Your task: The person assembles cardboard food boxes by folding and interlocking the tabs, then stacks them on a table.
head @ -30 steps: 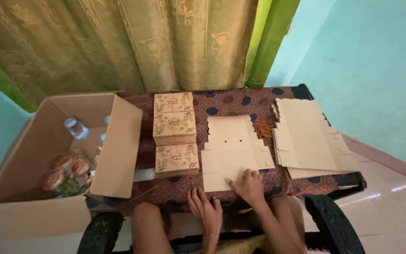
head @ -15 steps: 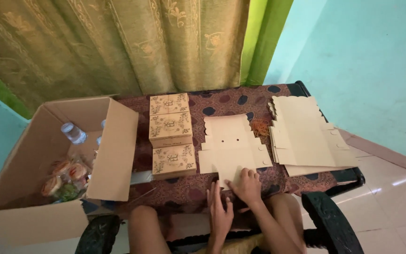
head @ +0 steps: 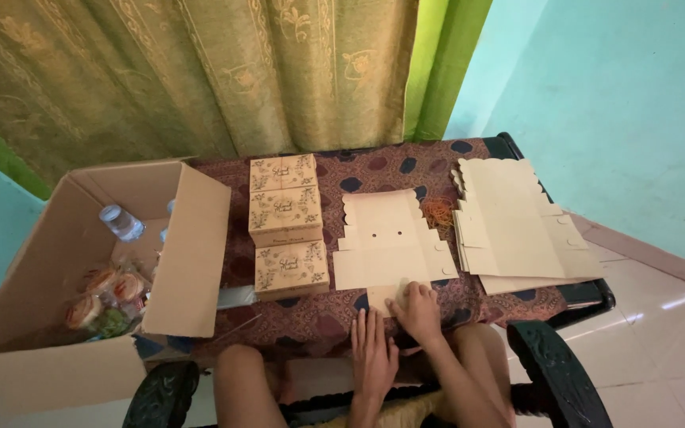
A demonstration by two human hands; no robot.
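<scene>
A flat, unfolded cream cardboard box blank (head: 390, 238) lies on the patterned cloth of the table (head: 319, 317). My right hand (head: 419, 309) presses on the blank's near flap at the table's front edge, fingers curled over it. Just left of it, my left hand (head: 372, 353) lies flat with fingers together, below the table edge and above my lap, holding nothing. Three folded printed boxes (head: 285, 226) stand in a row to the left of the blank.
A stack of flat cream box blanks (head: 517, 230) lies at the table's right, with orange rubber bands (head: 438, 211) beside it. A large open brown carton (head: 89, 261) at the left holds water bottles and wrapped snacks. Green curtain behind; dark chair arms flank my knees.
The view has shifted slightly. My right hand stays on the blank's near flap while my left hand has slid a little lower and left of it.
</scene>
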